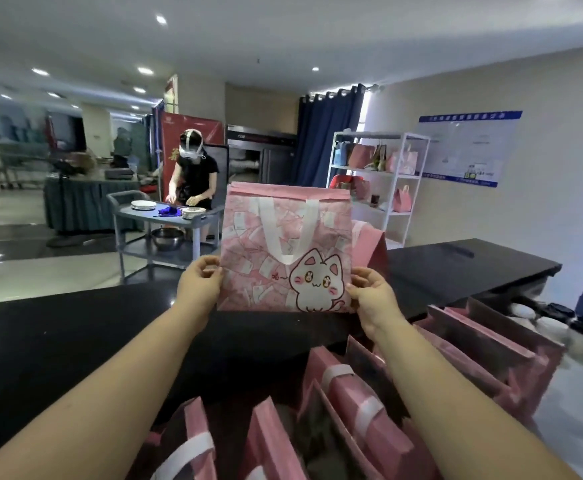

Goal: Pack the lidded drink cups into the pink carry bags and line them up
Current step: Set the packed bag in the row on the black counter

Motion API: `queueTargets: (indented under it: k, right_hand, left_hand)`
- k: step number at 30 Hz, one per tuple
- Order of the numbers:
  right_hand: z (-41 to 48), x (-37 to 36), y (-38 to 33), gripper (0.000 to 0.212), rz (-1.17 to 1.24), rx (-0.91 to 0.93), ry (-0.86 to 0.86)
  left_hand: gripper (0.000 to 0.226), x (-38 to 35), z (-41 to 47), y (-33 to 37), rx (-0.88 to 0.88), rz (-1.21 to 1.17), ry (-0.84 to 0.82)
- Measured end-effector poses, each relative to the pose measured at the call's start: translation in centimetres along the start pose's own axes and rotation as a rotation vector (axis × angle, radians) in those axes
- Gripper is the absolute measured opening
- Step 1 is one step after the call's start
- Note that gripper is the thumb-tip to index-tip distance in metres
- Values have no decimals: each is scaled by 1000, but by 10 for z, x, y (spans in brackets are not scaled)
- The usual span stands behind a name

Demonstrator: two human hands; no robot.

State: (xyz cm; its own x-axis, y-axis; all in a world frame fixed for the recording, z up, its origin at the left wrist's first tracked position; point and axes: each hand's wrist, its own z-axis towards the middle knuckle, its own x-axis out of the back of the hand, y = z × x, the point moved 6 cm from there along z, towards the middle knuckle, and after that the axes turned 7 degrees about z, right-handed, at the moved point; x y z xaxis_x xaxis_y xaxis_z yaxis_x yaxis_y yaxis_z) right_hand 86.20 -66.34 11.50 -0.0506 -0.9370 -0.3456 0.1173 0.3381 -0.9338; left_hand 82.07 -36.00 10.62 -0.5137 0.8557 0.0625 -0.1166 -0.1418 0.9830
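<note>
Left grip [200, 282] pinches left edge of pink cat bag [283, 251], held upright over dark surface [75, 341]. Right grip [373, 296] pinches bag's right edge. Below and right of cat bag, more pink bags [352, 410] crowd together, some gaping. No cups visible; packing likely unfinished, line-up still to do.

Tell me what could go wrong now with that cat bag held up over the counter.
The left hand and right hand only pinch the cat bag by its lower side edges, so it may slip or flop. Setting it down carelessly could knock the pink bags crowded at the near side of the counter.
</note>
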Motion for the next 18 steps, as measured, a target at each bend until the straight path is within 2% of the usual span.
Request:
queueTargets:
  k: [7,9,11,13,15,18]
  right_hand:
    - [113,19,49,32,-118,-44,-75]
    - [136,19,53,30,-149,-64,-157]
    - [153,12,58,39,-201,-107,-328]
    - [162,6,72,61,-232,-214,-525]
    - [161,6,91,73,-269,-342,-662]
    - [157,9,111,83,-318,-406,-745]
  left_hand:
    - [16,-57,5,-31,50,100,295]
    - [15,-70,6,-31,59,127,397]
    - [13,-86,4,-28,48,168,473]
    - [14,-112,-2,-30,52,185,478]
    - [16,-143,-10,-42,62,209,434]
    - [14,-180,-18,-59,20,340,326]
